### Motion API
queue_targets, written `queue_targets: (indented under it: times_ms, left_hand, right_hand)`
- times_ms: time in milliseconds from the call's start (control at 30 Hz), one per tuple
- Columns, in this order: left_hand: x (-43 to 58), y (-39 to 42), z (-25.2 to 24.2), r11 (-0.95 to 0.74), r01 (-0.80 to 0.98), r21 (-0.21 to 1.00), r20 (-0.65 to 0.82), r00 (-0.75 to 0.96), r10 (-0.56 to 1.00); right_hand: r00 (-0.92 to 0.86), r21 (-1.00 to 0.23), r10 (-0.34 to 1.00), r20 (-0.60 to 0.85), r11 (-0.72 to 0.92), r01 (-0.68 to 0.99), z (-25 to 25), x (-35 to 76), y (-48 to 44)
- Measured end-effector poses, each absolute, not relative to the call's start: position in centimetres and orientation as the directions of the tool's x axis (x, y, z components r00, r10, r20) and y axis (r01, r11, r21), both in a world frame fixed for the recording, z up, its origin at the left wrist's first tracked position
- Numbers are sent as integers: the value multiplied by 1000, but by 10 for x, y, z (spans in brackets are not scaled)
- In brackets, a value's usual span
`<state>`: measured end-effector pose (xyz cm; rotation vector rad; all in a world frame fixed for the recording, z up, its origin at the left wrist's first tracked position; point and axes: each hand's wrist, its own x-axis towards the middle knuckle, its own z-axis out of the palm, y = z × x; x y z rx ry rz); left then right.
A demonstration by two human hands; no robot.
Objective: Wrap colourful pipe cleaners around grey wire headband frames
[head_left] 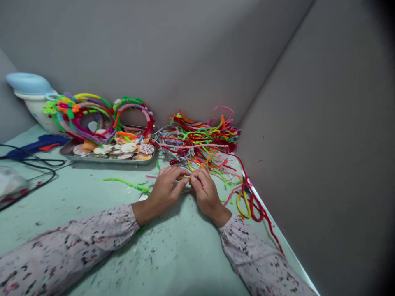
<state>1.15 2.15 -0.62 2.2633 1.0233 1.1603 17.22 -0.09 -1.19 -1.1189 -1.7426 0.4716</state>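
Observation:
My left hand (165,190) and my right hand (205,191) meet fingertip to fingertip on the pale green table (92,218), just in front of a heap of coloured pipe cleaners (202,142). Both hands have their fingers pinched together on a thin orange pipe cleaner (184,177) held between them, mostly hidden by the fingers. A loose green pipe cleaner (126,183) lies just left of my left hand. Both arms wear flecked pale sleeves.
A metal tray (108,158) at the back holds seashells and headbands wrapped in bright pipe cleaners (98,117). A blue glue gun (33,146) with black cable lies far left, by a white and blue container (32,96). Yellow-handled scissors (243,203) sit by the right wall. Grey walls close the corner.

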Motion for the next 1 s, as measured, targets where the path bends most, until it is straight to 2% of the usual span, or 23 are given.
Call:
queue_targets:
  times_ms: [200, 400, 500, 733, 1000]
  left_hand:
    - [12, 22, -6, -662, 434, 611, 535, 391, 749]
    - [10, 22, -4, -641, 407, 651, 558, 315, 767]
    - [10, 23, -5, -617, 383, 688, 557, 266, 787]
    - [9, 23, -5, -582, 349, 735, 542, 213, 813]
    - [10, 24, -3, -559, 359, 747, 529, 188, 828]
  right_hand:
    - [-85, -689, 823, 561, 521, 503, -13, 170, -2]
    - [102, -615, 683, 724, 571, 544, -9, 169, -8]
    - [18, -567, 677, 736, 602, 563, -9, 169, -7]
    - [-144, -532, 748, 648, 580, 616, -15, 167, -5]
    - [-272, -320, 629, 728, 663, 677, -12, 167, -15]
